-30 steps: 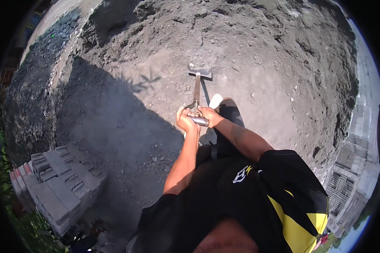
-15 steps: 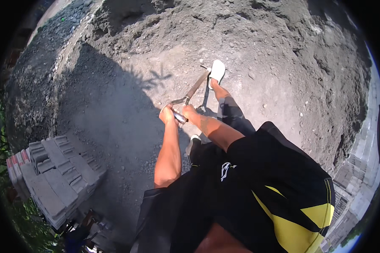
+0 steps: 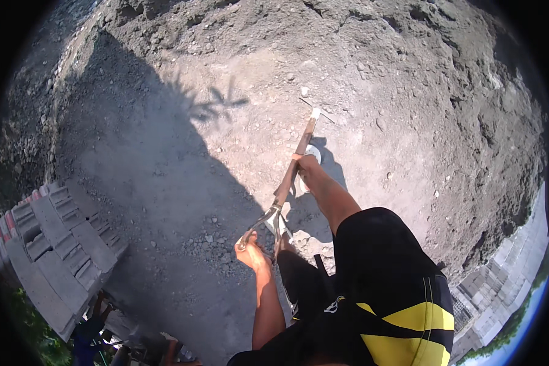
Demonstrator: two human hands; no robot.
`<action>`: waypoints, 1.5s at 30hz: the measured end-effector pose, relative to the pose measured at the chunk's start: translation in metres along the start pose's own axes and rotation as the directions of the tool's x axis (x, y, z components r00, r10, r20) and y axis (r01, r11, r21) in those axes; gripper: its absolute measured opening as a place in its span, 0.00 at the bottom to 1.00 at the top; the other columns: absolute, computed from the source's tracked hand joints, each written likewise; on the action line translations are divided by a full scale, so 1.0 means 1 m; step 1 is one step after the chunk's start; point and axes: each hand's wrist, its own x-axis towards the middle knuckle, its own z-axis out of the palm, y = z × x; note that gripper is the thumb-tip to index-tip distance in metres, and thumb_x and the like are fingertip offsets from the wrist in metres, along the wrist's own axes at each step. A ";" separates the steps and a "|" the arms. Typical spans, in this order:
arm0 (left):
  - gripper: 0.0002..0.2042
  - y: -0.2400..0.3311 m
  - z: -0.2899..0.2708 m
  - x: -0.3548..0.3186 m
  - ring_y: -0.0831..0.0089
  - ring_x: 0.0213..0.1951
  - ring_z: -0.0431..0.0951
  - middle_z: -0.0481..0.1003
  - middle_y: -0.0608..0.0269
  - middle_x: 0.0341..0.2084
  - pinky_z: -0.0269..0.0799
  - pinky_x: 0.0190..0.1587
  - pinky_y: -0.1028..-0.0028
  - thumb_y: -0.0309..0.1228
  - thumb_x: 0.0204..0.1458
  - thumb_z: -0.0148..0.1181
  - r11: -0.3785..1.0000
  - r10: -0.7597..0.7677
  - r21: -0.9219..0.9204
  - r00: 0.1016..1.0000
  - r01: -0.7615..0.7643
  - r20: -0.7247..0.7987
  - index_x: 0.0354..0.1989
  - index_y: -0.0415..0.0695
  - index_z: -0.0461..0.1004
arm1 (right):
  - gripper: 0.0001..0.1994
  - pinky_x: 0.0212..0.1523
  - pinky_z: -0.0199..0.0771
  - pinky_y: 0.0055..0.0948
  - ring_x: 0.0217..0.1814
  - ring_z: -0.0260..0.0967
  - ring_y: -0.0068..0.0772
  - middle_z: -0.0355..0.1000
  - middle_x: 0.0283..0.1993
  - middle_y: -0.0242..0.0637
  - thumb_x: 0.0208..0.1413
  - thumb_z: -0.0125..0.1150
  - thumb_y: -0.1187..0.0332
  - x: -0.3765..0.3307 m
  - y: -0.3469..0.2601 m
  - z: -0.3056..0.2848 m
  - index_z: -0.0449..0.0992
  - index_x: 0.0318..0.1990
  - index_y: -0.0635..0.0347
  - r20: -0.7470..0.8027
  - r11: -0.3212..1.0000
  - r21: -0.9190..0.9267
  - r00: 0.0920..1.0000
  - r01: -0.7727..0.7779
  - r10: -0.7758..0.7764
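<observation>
A shovel [image 3: 288, 183] with a brown shaft and a forked handle slants away from me over the dirt. My left hand [image 3: 251, 255] is closed round the grip at its forked near end. Farther along, my right hand [image 3: 307, 166] is wrapped round the shaft. The blade shows only as a thin dark line beside a whitish socket [image 3: 315, 113] at the far end, near the ground. Partly hidden beneath the shaft and my right hand is a white shoe [image 3: 314, 151] on my foot. My other white shoe [image 3: 276, 223] shows behind the fork.
Bare grey dirt [image 3: 372, 165] with small stones surrounds me. A rough earth bank [image 3: 274, 27] rises ahead and to the right. Grey blocks [image 3: 64, 259] are stacked at the left, and more blocks [image 3: 500, 277] lie at the right. Another person [image 3: 94, 329] is partly visible at lower left.
My right hand has moved from near the handle to farther up the shaft. The left hand and handle have come nearer to me. The forward foot now lies nearer, under the shaft.
</observation>
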 end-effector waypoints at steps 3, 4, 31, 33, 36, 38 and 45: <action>0.06 -0.031 -0.017 0.016 0.80 0.11 0.63 0.69 0.62 0.16 0.56 0.12 0.81 0.17 0.36 0.55 0.995 0.066 0.075 0.995 -0.060 -0.076 0.25 0.37 0.68 | 0.14 0.31 0.65 0.40 0.31 0.64 0.36 0.65 0.30 0.40 0.45 0.60 0.65 0.037 0.017 0.031 0.69 0.36 0.65 -0.121 0.982 -0.014 0.975 -0.188 0.185; 0.06 -0.042 -0.022 0.020 0.79 0.11 0.63 0.69 0.62 0.15 0.56 0.11 0.81 0.17 0.36 0.55 0.994 0.049 0.104 0.994 -0.038 -0.102 0.24 0.38 0.67 | 0.14 0.31 0.65 0.40 0.31 0.64 0.36 0.65 0.30 0.40 0.45 0.60 0.65 0.040 0.032 0.030 0.69 0.36 0.65 -0.124 0.978 -0.008 0.971 -0.207 0.204; 0.07 0.034 0.051 -0.220 0.71 0.16 0.69 0.69 0.59 0.11 0.63 0.20 0.71 0.28 0.32 0.59 0.506 -0.224 -0.075 -0.215 -0.859 0.951 0.17 0.40 0.67 | 0.09 0.27 0.63 0.29 0.18 0.53 0.27 0.53 0.14 0.29 0.46 0.43 0.71 -0.376 0.278 -0.287 0.56 0.17 0.54 -0.606 -0.368 0.725 0.793 0.582 0.062; 0.08 -0.002 0.026 -0.276 0.71 0.16 0.68 0.68 0.58 0.11 0.62 0.20 0.71 0.29 0.32 0.59 0.501 -0.222 -0.327 -0.484 -0.801 0.846 0.17 0.40 0.67 | 0.12 0.27 0.62 0.29 0.19 0.52 0.28 0.53 0.14 0.29 0.48 0.41 0.65 -0.452 0.336 -0.301 0.55 0.16 0.53 -0.679 -0.418 0.511 0.651 0.751 0.340; 0.10 -0.027 -0.028 -0.361 0.63 0.16 0.69 0.67 0.55 0.12 0.62 0.21 0.68 0.29 0.29 0.61 0.659 -0.155 -0.575 -0.836 -0.484 0.526 0.19 0.42 0.66 | 0.15 0.24 0.61 0.28 0.19 0.54 0.28 0.51 0.13 0.27 0.46 0.43 0.58 -0.587 0.381 -0.288 0.53 0.13 0.51 -0.616 -0.364 0.183 0.395 0.913 0.682; 0.10 -0.032 -0.053 -0.413 0.62 0.17 0.69 0.67 0.56 0.13 0.62 0.21 0.68 0.29 0.29 0.62 0.749 -0.082 -0.597 -0.934 -0.287 0.346 0.19 0.42 0.66 | 0.15 0.23 0.60 0.28 0.17 0.53 0.28 0.52 0.12 0.27 0.45 0.43 0.59 -0.652 0.426 -0.279 0.53 0.12 0.50 -0.682 -0.453 -0.063 0.293 0.890 0.670; 0.07 -0.030 -0.030 -0.392 0.72 0.21 0.72 0.70 0.61 0.16 0.64 0.23 0.73 0.27 0.31 0.60 0.729 -0.177 -0.454 -0.782 -0.512 0.598 0.22 0.44 0.69 | 0.13 0.26 0.62 0.30 0.19 0.55 0.28 0.54 0.14 0.30 0.49 0.45 0.66 -0.652 0.387 -0.302 0.54 0.15 0.53 -0.736 -0.501 0.277 0.516 0.820 0.438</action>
